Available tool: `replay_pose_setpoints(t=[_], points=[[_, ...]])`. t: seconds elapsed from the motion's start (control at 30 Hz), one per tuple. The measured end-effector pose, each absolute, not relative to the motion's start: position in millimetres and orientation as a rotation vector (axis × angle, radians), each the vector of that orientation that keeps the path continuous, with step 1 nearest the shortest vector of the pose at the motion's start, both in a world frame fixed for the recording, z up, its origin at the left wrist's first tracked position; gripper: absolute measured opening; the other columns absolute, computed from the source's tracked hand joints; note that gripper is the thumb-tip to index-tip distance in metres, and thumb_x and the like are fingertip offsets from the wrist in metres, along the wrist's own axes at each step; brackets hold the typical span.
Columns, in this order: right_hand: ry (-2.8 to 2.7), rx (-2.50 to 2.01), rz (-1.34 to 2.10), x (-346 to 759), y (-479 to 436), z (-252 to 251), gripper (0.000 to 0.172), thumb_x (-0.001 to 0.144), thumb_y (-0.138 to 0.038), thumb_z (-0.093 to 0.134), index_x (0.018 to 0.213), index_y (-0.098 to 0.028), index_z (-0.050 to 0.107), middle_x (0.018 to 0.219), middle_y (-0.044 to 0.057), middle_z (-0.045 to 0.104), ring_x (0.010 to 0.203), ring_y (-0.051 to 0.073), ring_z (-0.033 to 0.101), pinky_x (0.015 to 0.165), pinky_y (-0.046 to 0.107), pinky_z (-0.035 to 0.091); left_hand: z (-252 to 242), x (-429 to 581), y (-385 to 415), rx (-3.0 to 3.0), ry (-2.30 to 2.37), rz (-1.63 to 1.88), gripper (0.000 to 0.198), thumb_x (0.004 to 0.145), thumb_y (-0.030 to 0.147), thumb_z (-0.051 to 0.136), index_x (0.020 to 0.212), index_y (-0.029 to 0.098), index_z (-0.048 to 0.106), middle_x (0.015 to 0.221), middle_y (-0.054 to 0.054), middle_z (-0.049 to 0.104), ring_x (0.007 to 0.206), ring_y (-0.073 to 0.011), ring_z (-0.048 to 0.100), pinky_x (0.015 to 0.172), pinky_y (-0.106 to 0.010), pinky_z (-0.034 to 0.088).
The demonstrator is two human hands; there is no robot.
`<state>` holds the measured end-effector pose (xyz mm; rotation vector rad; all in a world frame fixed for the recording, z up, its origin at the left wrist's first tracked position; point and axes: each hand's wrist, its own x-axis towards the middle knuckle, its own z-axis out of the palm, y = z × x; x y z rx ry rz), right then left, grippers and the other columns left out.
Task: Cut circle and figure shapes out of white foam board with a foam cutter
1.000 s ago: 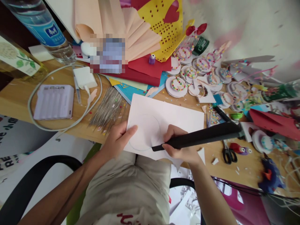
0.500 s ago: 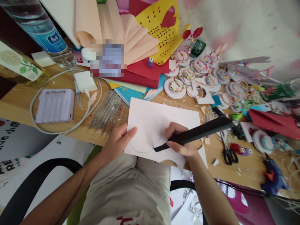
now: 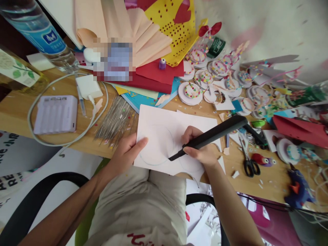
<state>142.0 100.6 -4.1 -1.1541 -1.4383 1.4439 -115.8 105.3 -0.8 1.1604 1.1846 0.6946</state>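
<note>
A: What are the fingers holding?
B: The right hand (image 3: 197, 152) has thumb and fingers closed round a long black tool (image 3: 215, 132), near its narrow end. The left hand (image 3: 126, 153) grips the left edge of a white sheet (image 3: 159, 116), thumb on top; its fingers underneath are hidden.
A: And the tool's tip?
B: It points down and left, at the lower right of a faint circle (image 3: 157, 145) drawn on the sheet. Whether it touches the paper, I can't tell. The thicker end slants up to the right.
A: How does the sheet look?
B: Plain, straight along the left, ragged at the lower right. It's between the hands, at the near edge of the wooden table (image 3: 237, 186), partly over the lap (image 3: 166, 191).
A: The arms?
B: Both reach forward, angling inward. Scissors (image 3: 249, 165) lie right of the right hand.
</note>
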Motion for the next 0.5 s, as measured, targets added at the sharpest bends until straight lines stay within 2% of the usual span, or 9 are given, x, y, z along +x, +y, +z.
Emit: replay_pose_setpoints(t=[0.17, 0.37, 0.5], points=[[-1.326, -1.122, 1.496, 140.2, 98.3, -0.6, 0.039, 0.069, -0.031, 0.080, 0.083, -0.025, 0.044, 0.062, -0.008, 0.040, 0.052, 0.009, 0.031, 0.046, 0.024, 0.020, -0.5, -115.2, 105.5, 1.153, 1.171, 0.699, 0.030, 0.087, 0.047, 0.058, 0.075, 0.020, 0.058, 0.067, 0.003, 0.051, 0.061, -0.0137, 0.045, 0.054, -0.023, 0.036], [-1.321, -1.244, 1.353, 135.8, 92.5, 9.1, 0.038, 0.071, -0.027, 0.080, 0.096, -0.026, 0.052, 0.074, -0.004, 0.055, 0.059, 0.010, 0.049, 0.047, 0.023, 0.039, 1.5, -116.5, 103.5, 1.185, 1.179, 0.676, 0.030, 0.088, 0.046, 0.055, 0.073, 0.020, 0.057, 0.064, 0.003, 0.047, 0.060, -0.0133, 0.041, 0.052, -0.023, 0.033], [-1.356, -1.241, 1.258, 132.9, 88.5, 7.2, 0.032, 0.076, -0.030, 0.077, 0.098, -0.026, 0.054, 0.078, -0.002, 0.056, 0.064, 0.012, 0.053, 0.051, 0.024, 0.044, -0.3, -116.8, 102.6, 1.176, 1.177, 0.678, 0.030, 0.087, 0.046, 0.056, 0.071, 0.020, 0.054, 0.063, 0.003, 0.046, 0.060, -0.0137, 0.041, 0.052, -0.024, 0.033]])
